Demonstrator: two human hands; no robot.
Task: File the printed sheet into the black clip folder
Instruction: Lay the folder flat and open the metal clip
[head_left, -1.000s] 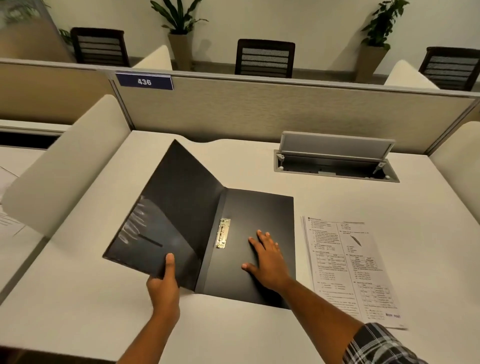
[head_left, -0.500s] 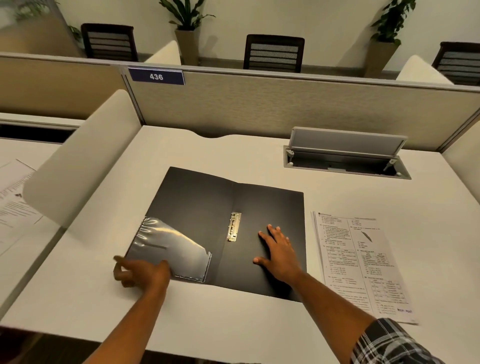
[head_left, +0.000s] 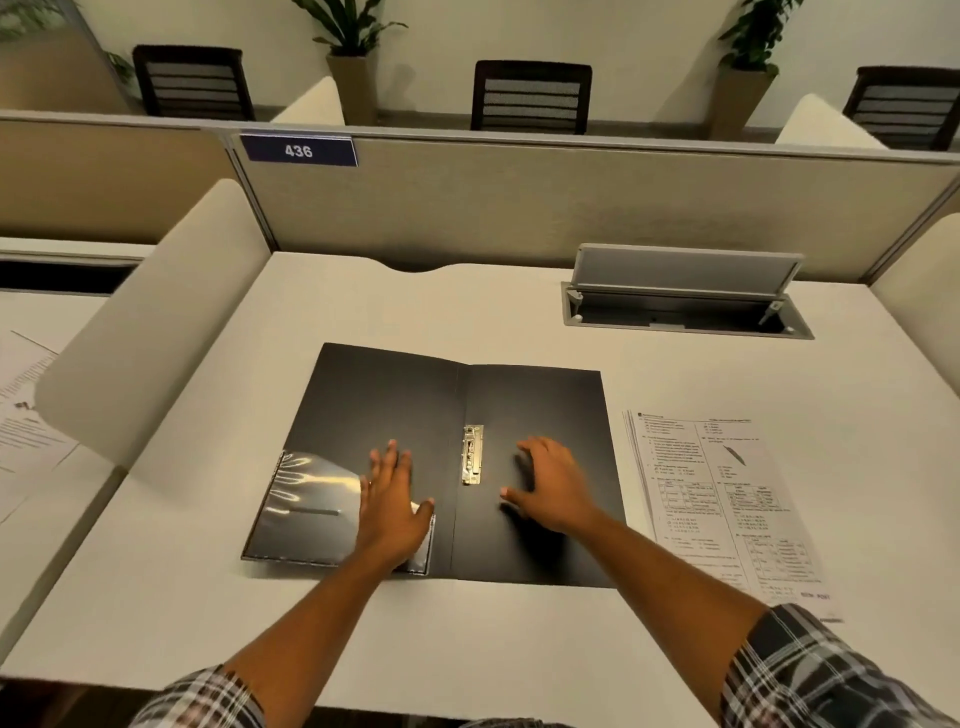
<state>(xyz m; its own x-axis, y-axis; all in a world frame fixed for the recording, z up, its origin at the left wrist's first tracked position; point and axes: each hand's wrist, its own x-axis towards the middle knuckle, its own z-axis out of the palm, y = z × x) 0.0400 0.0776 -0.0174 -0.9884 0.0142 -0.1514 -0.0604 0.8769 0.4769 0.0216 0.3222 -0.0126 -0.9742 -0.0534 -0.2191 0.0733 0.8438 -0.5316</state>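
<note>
Open-plan office. Evidenced by fabric desk partition (head_left: 571, 208) bearing number plate (head_left: 298, 151) marked 436, white desk (head_left: 467, 306) with flip-up cable hatch (head_left: 685, 291), office chairs (head_left: 531, 96), potted plants (head_left: 353, 57) beyond.

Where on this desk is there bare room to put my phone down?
Free: the desk strip between the black clip folder and the back partition; the patch left of the folder, up to the white divider; the near edge by your forearms. Crowded: the right, where the printed sheet lies close beside the folder, below the cable box.
</note>
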